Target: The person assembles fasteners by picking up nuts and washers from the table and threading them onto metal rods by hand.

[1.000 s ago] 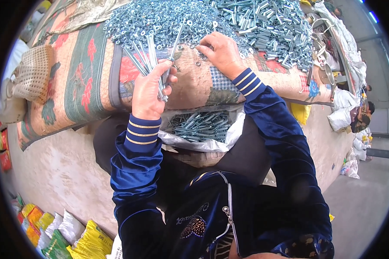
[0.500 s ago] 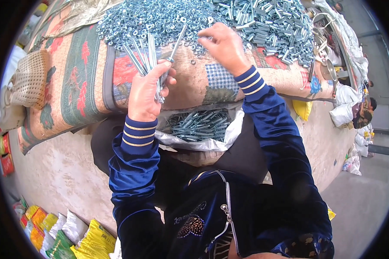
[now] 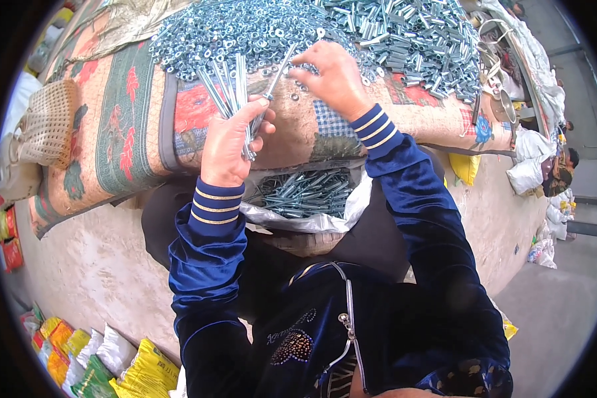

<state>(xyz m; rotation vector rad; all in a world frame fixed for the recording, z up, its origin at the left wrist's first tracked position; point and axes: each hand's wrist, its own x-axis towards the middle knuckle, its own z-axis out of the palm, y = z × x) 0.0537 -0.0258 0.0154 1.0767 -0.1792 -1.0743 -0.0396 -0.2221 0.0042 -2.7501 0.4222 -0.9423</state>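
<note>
My left hand (image 3: 229, 149) is closed round a fanned bundle of long, thin metal bolts (image 3: 229, 86). One bolt (image 3: 282, 71) stands apart from the bundle, tilted to the right between thumb and forefinger, with a small washer-like ring low on its shank by the thumb. Close to this bolt's upper part, my right hand (image 3: 335, 76) has its thumb and forefinger curled in a loose pinch. Whatever lies between those fingertips is too small to make out. Beyond both hands spreads a heap of small metal washers (image 3: 239, 30).
Short metal sleeves (image 3: 418, 46) are piled at the back right on the patterned table cover (image 3: 123, 113). A white sack (image 3: 358, 205) between my knees holds assembled bolts (image 3: 305, 192). A woven basket (image 3: 50, 123) stands at the left, and filled bags (image 3: 142, 368) lie at lower left.
My right hand has moved left and slightly down, up to the separate bolt. My left hand has shifted slightly to the right with its bundle.
</note>
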